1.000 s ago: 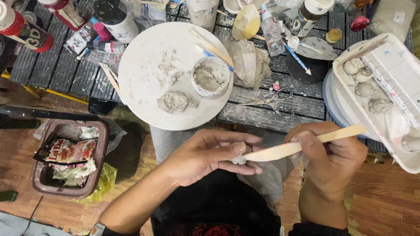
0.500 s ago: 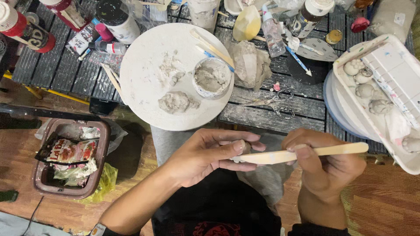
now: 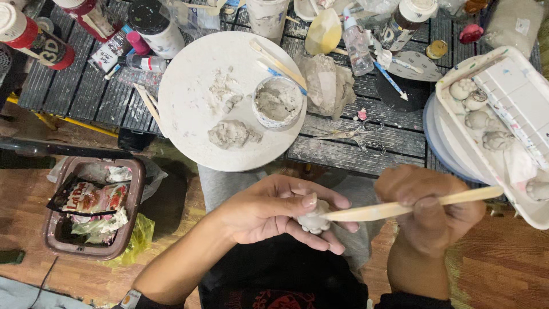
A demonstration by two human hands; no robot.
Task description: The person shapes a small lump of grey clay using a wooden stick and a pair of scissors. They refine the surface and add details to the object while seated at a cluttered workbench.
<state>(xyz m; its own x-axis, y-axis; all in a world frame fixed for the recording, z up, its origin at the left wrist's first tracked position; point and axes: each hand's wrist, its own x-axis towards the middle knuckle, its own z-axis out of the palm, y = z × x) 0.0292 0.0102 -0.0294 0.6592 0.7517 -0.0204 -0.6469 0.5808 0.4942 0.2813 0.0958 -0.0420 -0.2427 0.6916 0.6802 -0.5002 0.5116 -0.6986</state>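
My left hand [image 3: 274, 209] cups a small white clay figure [image 3: 314, 220] over my lap, thumb resting on top of it. My right hand [image 3: 426, 206] grips a flat wooden modelling stick [image 3: 394, 208], whose pale tip touches the figure's right side. Above, on the slatted dark table, a round white board [image 3: 189, 103] carries a grey clay lump [image 3: 229, 134], crumbs and a small cup of grey clay [image 3: 278, 102].
A white tray [image 3: 514, 103] at right holds several small clay figures. Bottles, jars, scissors [image 3: 349, 134] and a blue brush [image 3: 392, 80] crowd the table's back. A brown bin [image 3: 51, 229] full of wrappers stands on the wooden floor at left.
My right hand has lowered the stick, so it lies flatter and points more squarely at the figure. My left hand keeps hold of the figure, barely shifted.
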